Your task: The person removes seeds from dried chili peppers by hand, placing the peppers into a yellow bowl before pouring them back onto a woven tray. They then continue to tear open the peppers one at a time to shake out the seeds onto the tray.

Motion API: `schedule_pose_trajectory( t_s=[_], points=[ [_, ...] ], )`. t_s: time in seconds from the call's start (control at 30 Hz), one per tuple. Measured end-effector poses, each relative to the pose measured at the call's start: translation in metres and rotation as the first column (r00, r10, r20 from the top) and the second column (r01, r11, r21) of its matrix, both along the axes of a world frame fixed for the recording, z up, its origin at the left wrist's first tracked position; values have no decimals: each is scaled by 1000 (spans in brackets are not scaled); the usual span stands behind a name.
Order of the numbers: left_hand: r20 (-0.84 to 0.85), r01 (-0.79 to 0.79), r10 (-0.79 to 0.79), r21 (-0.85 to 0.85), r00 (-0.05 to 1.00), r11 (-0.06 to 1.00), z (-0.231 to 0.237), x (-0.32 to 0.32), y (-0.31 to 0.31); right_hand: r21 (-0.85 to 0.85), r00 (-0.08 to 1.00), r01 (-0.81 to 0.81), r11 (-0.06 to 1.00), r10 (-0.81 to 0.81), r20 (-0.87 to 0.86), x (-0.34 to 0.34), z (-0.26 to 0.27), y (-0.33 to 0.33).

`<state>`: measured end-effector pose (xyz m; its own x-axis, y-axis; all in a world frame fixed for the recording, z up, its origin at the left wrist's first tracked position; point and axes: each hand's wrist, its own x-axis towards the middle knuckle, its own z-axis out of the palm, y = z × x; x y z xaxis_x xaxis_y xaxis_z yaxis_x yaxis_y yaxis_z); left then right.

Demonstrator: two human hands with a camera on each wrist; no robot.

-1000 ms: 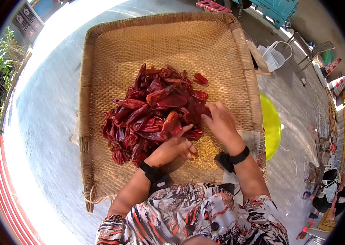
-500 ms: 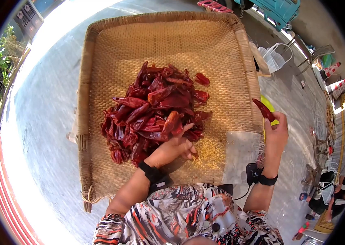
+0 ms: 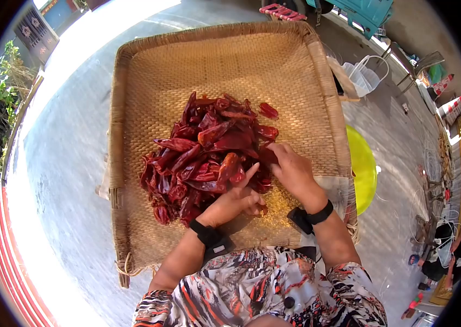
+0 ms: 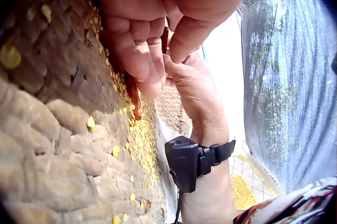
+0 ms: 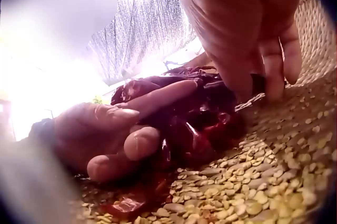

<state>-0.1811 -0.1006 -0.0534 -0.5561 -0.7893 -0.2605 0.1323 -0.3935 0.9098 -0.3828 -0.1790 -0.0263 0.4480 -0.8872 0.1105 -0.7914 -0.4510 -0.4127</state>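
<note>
Dried red peppers (image 3: pixel 198 158) lie heaped on a woven tray (image 3: pixel 159 60), with yellow seeds (image 3: pixel 278 210) at the heap's lower right. My left hand (image 3: pixel 230 204) rests beside the heap, index finger extended and other fingers curled over a red pepper piece (image 4: pixel 137 103). At the heap's right edge my right hand (image 3: pixel 297 174) pinches a dark red pepper (image 3: pixel 267 156) between thumb and index. In the right wrist view my right hand (image 5: pixel 247 29) reaches down from above, its fingertips partly hidden, while my left hand (image 5: pixel 100 134) lies low across from it.
A yellow-green basin (image 3: pixel 361 169) stands beyond the tray's right edge. A white basket (image 3: pixel 366 79) is at upper right, near a chair (image 3: pixel 421 65) and cones. Another person (image 3: pixel 448 253) is at lower right. Red-edged steps (image 3: pixel 15 261) run along the left.
Half a second ago my right hand held a red pepper out by the basin; it is back at the heap, without that pepper, on another one. My left hand has hardly moved.
</note>
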Motion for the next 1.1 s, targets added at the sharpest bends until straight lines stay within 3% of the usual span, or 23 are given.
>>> schedule_pose_trajectory(
  t_s=[0.27, 0.4, 0.5, 0.6, 0.7, 0.8, 0.93, 1.07, 1.1],
  points=[
    [-21, 16, -17, -10, 1000, 1000, -14, 2, 0, 101, 971, -173, 980, 152, 186, -9, 32, 44],
    [-16, -11, 11, 35, 1000, 999, -8, 2, 0, 2, 978, 192, 981, -191, 86, -36, 67, 46],
    [-20, 8, -8, 29, 1000, 1000, -10, 2, 0, -83, 845, 534, 842, -527, 93, -75, 92, 33],
    [-29, 18, -17, 12, 999, 1000, -15, 2, -2, -297, 764, 644, 705, -616, 193, -105, 89, 24],
    [-49, 10, -8, 34, 999, 999, -16, 2, -1, -109, 850, 517, 849, -493, 185, -84, 76, 11],
    [-37, -6, 8, 62, 999, 998, -11, 1, -1, -49, 968, 250, 967, -250, -9, -46, 43, -8],
    [-32, -33, 33, -1, 999, 999, -4, 0, 2, -87, 980, 196, 977, -197, 2, 4, 15, -37],
    [-47, -32, 35, 68, 998, 997, -6, 0, 3, -230, 992, 122, 965, -126, -3, 17, -13, -56],
    [-79, -36, 42, 71, 996, 997, -9, -1, 3, -200, 991, 131, 971, -129, 27, 17, -10, -55]
  ],
)
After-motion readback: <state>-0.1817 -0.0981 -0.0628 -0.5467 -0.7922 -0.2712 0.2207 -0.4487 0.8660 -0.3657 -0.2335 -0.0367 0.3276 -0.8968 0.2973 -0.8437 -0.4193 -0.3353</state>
